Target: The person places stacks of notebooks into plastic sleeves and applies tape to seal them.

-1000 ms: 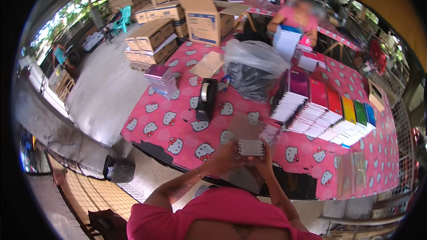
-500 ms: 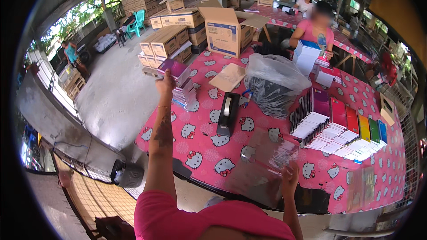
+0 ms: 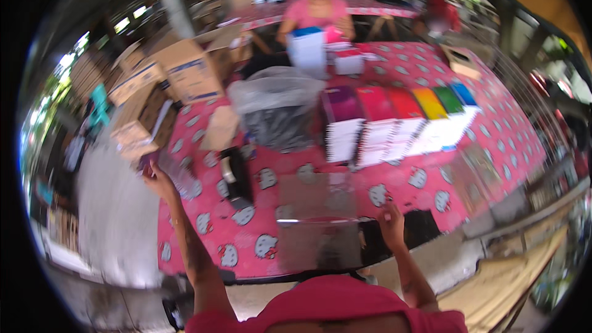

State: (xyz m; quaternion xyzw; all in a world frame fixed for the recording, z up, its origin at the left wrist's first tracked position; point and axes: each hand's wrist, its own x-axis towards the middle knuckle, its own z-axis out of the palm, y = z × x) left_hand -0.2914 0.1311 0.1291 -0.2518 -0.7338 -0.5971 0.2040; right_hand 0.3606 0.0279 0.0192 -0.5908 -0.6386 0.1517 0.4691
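While hands [image 3: 160,184] [image 3: 392,225] stand apart, bare tablecloth [image 3: 262,221], plastic sleeves [image 3: 317,243] (near edge [image 3: 268,279])

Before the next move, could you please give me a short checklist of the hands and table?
1. Left hand at the purple notebook: ok.
2. Firm grip on that notebook: cannot tell, the picture is blurred.
3. Right hand away from the coloured notebook stacks: ok.
4. Clear plastic spread flat in front of the person: ok.
5. Tape dispenser apart from both hands: ok.
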